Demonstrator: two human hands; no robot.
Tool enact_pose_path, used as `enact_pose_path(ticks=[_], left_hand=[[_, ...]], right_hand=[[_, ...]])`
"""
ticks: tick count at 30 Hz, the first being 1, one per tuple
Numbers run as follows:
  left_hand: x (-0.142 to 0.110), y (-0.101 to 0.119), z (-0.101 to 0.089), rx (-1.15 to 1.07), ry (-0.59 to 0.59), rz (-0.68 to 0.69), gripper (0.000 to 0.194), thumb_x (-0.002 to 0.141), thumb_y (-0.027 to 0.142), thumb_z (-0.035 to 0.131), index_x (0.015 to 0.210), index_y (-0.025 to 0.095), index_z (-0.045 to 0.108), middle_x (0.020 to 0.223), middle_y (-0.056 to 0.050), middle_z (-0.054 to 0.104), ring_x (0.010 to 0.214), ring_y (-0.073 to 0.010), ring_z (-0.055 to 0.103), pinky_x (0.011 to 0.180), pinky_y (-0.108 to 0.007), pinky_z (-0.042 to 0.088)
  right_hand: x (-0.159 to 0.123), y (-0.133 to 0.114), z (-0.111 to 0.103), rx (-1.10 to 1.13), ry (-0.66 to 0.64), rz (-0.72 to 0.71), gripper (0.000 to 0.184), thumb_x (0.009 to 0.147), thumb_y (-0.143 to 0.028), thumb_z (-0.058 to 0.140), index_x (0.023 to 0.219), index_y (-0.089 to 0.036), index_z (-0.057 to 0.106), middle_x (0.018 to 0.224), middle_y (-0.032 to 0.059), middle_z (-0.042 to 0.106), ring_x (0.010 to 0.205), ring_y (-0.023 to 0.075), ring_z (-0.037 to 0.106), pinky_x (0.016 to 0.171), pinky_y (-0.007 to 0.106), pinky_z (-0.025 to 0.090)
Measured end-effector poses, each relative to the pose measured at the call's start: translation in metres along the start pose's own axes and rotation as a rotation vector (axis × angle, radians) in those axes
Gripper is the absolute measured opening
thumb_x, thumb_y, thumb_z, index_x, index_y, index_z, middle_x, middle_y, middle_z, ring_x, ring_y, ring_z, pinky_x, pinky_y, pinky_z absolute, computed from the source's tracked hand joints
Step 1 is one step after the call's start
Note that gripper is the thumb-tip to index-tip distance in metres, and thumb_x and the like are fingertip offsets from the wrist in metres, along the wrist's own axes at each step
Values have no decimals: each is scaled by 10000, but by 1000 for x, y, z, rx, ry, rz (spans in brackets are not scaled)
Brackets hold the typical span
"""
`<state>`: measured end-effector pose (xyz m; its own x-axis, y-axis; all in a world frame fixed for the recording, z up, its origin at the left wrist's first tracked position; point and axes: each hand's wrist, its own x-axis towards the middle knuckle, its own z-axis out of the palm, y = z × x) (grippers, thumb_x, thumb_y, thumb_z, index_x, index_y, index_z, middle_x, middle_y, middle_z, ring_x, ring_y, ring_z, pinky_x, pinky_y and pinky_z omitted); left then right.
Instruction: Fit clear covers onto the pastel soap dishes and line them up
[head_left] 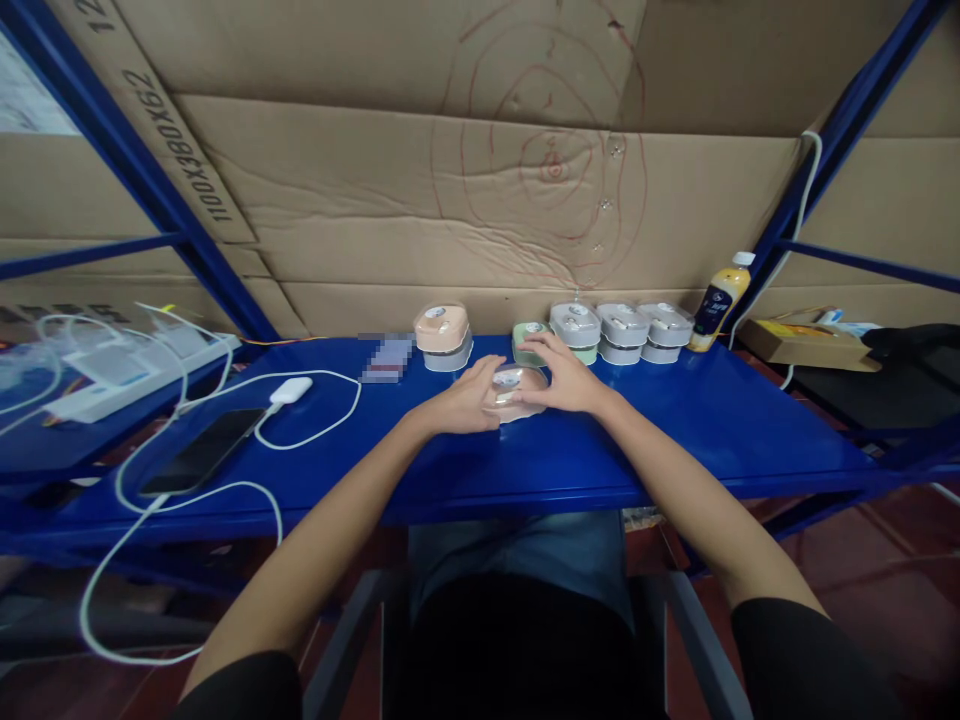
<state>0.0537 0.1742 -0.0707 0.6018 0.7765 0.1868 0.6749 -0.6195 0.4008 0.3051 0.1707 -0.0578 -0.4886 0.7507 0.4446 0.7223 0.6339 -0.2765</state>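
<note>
A low pink container (517, 381) with a clear lid and a label on top rests on the blue table, between my two hands. My left hand (471, 398) curves round its left side, fingers against the rim. On the opposite side, my right hand (568, 377) grips the edge with thumb and fingers bent. Just behind the right fingers is a light green container (528, 341), partly covered by them. Farther left stands a pink container (441, 326) on top of a grey one (448, 356).
Several grey stacked containers (622, 325) line the back right, beside a yellow drink bottle (718, 305). At left lie a phone (208, 455), white cables, a white adapter (291, 391) and a power strip (112, 390). Cardboard (360, 250) backs the blue table (712, 430).
</note>
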Motion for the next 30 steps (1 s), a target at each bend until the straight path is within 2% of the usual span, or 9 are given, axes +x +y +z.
enact_pose_path(ticks=[2, 4, 9, 14, 16, 19, 22, 27, 30], left_hand=[[3, -8, 6, -111, 19, 63, 1205, 742, 425, 864, 1726, 142, 228, 1808, -282, 251, 1699, -451, 257, 1344, -593, 343], [7, -13, 15, -218, 38, 79, 1290, 734, 501, 899, 1743, 131, 186, 1807, -300, 245, 1691, -454, 280, 1355, -605, 312], [14, -16, 37, -383, 90, 49, 1379, 688, 554, 974, 1754, 185, 182, 1741, -275, 395, 1601, -441, 449, 1310, -595, 379], [13, -25, 36, -365, 134, 67, 1413, 675, 525, 993, 1773, 218, 158, 1575, -217, 574, 1463, -433, 582, 1251, -629, 438], [11, -28, 31, -307, 134, 114, 1262, 712, 503, 963, 1748, 222, 299, 1536, -188, 592, 1439, -411, 596, 1257, -613, 444], [9, -31, 25, -220, 103, 210, 747, 811, 470, 885, 1497, 244, 691, 1480, -147, 609, 1429, -377, 605, 1274, -564, 452], [8, -30, 24, -189, 86, 250, 433, 883, 434, 823, 1284, 270, 837, 1469, -131, 613, 1444, -357, 598, 1279, -546, 455], [9, -30, 21, -184, 135, 215, 399, 965, 512, 733, 1235, 244, 853, 1473, -136, 629, 1413, -347, 615, 1266, -557, 471], [10, -33, 18, -170, 201, 168, 453, 1000, 557, 658, 1231, 211, 836, 1440, -150, 635, 1368, -345, 637, 1246, -560, 486]], right_hand=[[-1, 2, 1, 47, -89, -25, 1036, 796, -692, 868, 1629, -187, 520, 1725, 193, 470, 1602, 373, 449, 1291, 529, 402], [-1, 2, 3, 64, -165, -13, 1122, 771, -701, 886, 1663, -156, 477, 1724, 221, 475, 1600, 385, 460, 1296, 529, 399], [-1, 0, 9, 77, -191, 21, 1001, 818, -640, 879, 1630, -171, 528, 1615, 189, 625, 1471, 378, 613, 1223, 508, 483], [1, 14, -3, 145, -96, 72, 780, 863, -623, 859, 1479, -184, 666, 1386, 168, 770, 1246, 369, 739, 1092, 505, 569], [0, 26, -14, 120, -84, 159, 740, 918, -667, 791, 1466, -185, 672, 1272, 153, 805, 1154, 359, 763, 1033, 496, 590], [-4, 43, -31, 54, -157, 325, 754, 975, -775, 653, 1426, -173, 694, 1184, 154, 822, 1080, 354, 779, 979, 466, 597], [-8, 52, -41, -7, -256, 444, 831, 988, -854, 544, 1374, -139, 719, 1279, 201, 804, 1144, 380, 774, 1003, 446, 585], [-8, 54, -46, -96, -336, 507, 836, 1009, -854, 495, 1379, -138, 718, 1374, 221, 776, 1230, 398, 756, 1039, 430, 574], [-7, 58, -45, -140, -371, 484, 801, 995, -825, 564, 1373, -136, 720, 1383, 232, 767, 1247, 413, 742, 1051, 461, 571]])
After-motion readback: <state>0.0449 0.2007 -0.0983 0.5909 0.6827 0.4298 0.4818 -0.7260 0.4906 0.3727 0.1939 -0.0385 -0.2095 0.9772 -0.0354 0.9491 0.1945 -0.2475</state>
